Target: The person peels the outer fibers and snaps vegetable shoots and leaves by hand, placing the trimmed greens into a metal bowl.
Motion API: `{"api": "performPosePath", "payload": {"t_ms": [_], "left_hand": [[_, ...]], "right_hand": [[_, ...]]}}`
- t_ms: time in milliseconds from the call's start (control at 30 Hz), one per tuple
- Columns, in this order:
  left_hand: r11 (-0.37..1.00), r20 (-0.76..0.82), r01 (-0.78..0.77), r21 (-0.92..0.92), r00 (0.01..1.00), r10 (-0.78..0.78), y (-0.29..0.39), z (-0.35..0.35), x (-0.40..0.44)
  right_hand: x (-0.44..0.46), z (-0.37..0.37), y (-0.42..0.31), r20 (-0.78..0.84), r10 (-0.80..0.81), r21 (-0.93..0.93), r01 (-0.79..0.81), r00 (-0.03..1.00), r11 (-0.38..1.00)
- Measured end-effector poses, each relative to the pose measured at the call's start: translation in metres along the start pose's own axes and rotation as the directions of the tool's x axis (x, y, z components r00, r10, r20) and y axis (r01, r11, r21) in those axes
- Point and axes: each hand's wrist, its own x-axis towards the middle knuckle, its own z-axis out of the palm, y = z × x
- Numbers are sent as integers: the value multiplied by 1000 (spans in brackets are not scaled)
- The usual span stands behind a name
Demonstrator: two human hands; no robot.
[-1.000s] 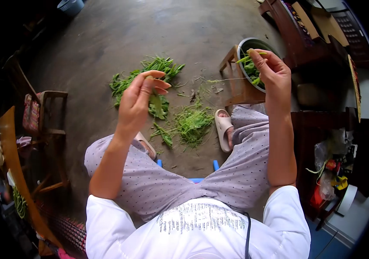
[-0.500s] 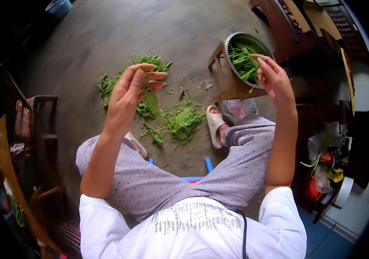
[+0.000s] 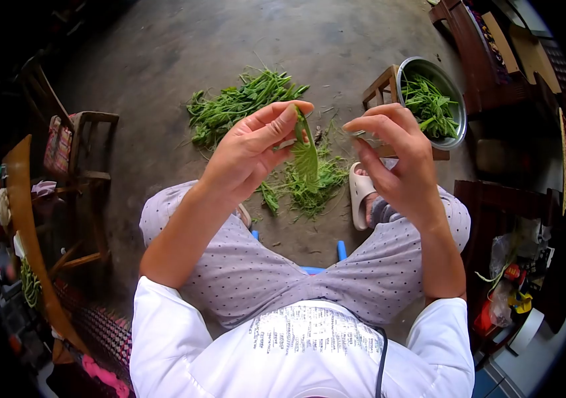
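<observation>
My left hand (image 3: 251,149) pinches a green leaf (image 3: 305,162) by its upper end between thumb and fingers, and the leaf hangs down from them. To its right, level with the leaf, is my right hand (image 3: 399,156), its thumb and forefinger curved and slightly apart with nothing visible between them. Below the hands, a small heap of pale green leaves and thin tendrils (image 3: 316,192) lies on the floor between my feet. A larger pile of green leafy stems (image 3: 250,99) lies beyond my left hand. At the right, a metal basin (image 3: 458,137) holds green stems (image 3: 427,106).
The basin rests on a low wooden stool (image 3: 381,85). At the left stands a wooden chair (image 3: 95,118). Dark wooden furniture (image 3: 468,40) lines the right side, with plastic bags (image 3: 500,308) lower down. My sandalled foot (image 3: 362,196) is beside the tendril heap.
My right hand has come from over the basin toward the left hand, and its fingers have parted. The left hand, still pinching the leaf, is now closer to the middle. The view has shifted.
</observation>
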Motion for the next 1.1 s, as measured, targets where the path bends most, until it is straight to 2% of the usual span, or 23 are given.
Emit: {"api": "performPosePath", "payload": {"t_ms": [67, 267, 333, 367, 433, 567, 633, 767, 800, 833, 867, 900, 933, 1000, 1067, 1100], "left_hand": [[1000, -32, -8, 2, 999, 8, -4, 5, -3], [997, -96, 67, -42, 993, -71, -8, 7, -6], [997, -180, 76, -25, 981, -79, -4, 11, -7], [997, -182, 75, -24, 980, -78, -2, 13, -8], [989, -141, -16, 148, 989, 37, 2, 15, -10], [961, -103, -110, 255, 985, 140, -2, 10, -10], [756, 15, -240, 609, 956, 292, -5, 10, -11], [755, -27, -193, 627, 963, 268, 0, 4, -13], [488, 44, -172, 856, 964, 263, 9, 6, -14], [157, 110, -149, 976, 966, 233, 15, 6, -15], [153, 114, -152, 976, 966, 231, 15, -1, -17], [-172, 225, -183, 968, 938, 266, 12, -8, -19], [-479, 338, -182, 859, 904, 263, 10, -14, -21], [-474, 289, -124, 872, 912, 292, 13, -16, -16], [-136, 187, -136, 981, 837, 514, 21, -5, -8], [-50, 221, -227, 973, 837, 501, 24, -1, -9]], "right_hand": [[3, 7, -12, -4, 122, 241, -118, 992, 963], [8, 23, -23, -34, 138, 297, -122, 990, 947], [8, 24, -23, 57, 226, 399, -230, 972, 887], [10, 23, -24, 57, 224, 401, -228, 973, 887], [13, 19, -26, 64, 270, 439, -270, 961, 857], [14, 20, -24, 45, 256, 483, -245, 966, 840], [14, 21, -23, 55, 243, 510, -237, 968, 827], [14, 21, -22, 30, 259, 536, -234, 965, 811], [14, 19, -21, 31, 274, 540, -246, 961, 805], [15, 17, -20, 30, 288, 544, -258, 957, 799], [15, 16, -19, 25, 289, 544, -256, 957, 799], [16, 16, -17, 20, 287, 539, -252, 958, 803], [16, 16, -16, 18, 284, 534, -249, 959, 808], [15, 15, -15, 13, 283, 539, -245, 959, 806], [15, 15, -15, 6, 280, 548, -237, 960, 802], [14, 15, -17, 23, 279, 554, -245, 960, 796]]}}
